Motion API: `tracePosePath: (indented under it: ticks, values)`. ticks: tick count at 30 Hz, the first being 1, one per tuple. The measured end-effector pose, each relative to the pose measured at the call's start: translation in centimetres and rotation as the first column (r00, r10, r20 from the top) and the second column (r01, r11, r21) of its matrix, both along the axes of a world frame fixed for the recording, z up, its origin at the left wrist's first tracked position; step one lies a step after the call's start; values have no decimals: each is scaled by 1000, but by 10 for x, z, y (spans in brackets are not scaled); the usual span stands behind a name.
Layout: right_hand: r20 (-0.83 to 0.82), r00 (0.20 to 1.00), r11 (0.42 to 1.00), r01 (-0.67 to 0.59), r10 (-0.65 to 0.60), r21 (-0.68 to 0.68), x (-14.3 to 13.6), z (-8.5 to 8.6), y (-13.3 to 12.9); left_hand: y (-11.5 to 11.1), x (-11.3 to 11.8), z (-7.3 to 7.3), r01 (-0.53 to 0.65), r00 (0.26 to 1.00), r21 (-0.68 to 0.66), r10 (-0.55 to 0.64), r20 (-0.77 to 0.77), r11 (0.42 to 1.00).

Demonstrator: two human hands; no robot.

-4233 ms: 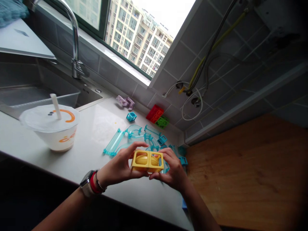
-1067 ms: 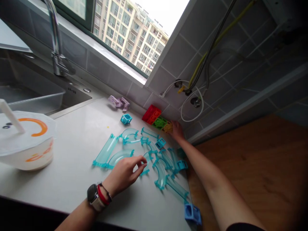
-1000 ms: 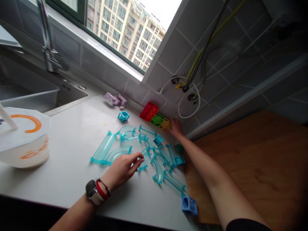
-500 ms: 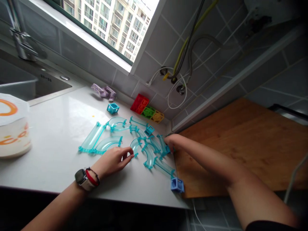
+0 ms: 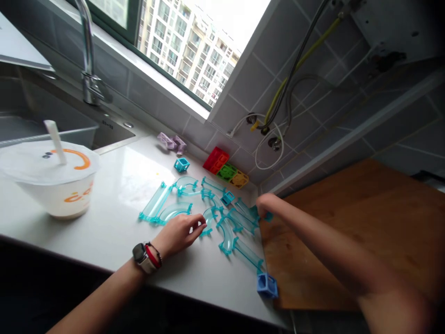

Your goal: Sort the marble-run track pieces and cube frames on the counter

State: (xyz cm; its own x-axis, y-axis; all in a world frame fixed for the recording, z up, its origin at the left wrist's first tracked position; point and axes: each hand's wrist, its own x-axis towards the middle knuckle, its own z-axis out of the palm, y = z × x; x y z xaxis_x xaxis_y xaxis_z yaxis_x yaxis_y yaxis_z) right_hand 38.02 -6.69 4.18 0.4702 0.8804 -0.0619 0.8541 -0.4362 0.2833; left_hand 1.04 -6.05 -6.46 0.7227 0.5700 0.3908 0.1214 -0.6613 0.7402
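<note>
Several clear teal track pieces, straight and curved, lie spread on the white counter. My left hand point(image 5: 184, 230), with a watch on its wrist, rests beside a small curved piece point(image 5: 209, 219), thumb and fingertips pressed together; what they pinch, if anything, is too small to make out. At the back right of the pieces, my right hand point(image 5: 266, 207) is bent down by the wooden board's corner, over a teal piece point(image 5: 269, 216); its fingers are mostly hidden. One teal cube point(image 5: 227, 198) sits among the tracks, and a blue cube point(image 5: 267, 285) is at the front right.
Red point(image 5: 216, 159), green point(image 5: 227, 172) and yellow point(image 5: 239, 179) blocks line the wall, near another teal cube point(image 5: 181, 164) and a purple piece point(image 5: 172, 143). A lidded cup point(image 5: 52, 185) stands left, before the sink point(image 5: 114, 135). The wooden board point(image 5: 323, 232) covers the right.
The view has shifted left, bringing the whole cup into sight. A teal piece near my right hand now lies farther back, at the board's edge. My left hand keeps its pinch.
</note>
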Motion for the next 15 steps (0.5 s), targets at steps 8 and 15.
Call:
tracePosePath:
  ticks: [8,15]
  values:
    - [102,993,955,83,-56,-286,-35,2,23,1,-2,-2,-1,999,11,0,48,1000]
    - [-61,992,971,-120,109,-205,-70,36,27,0,0,1,-20,996,-46,23,85,999]
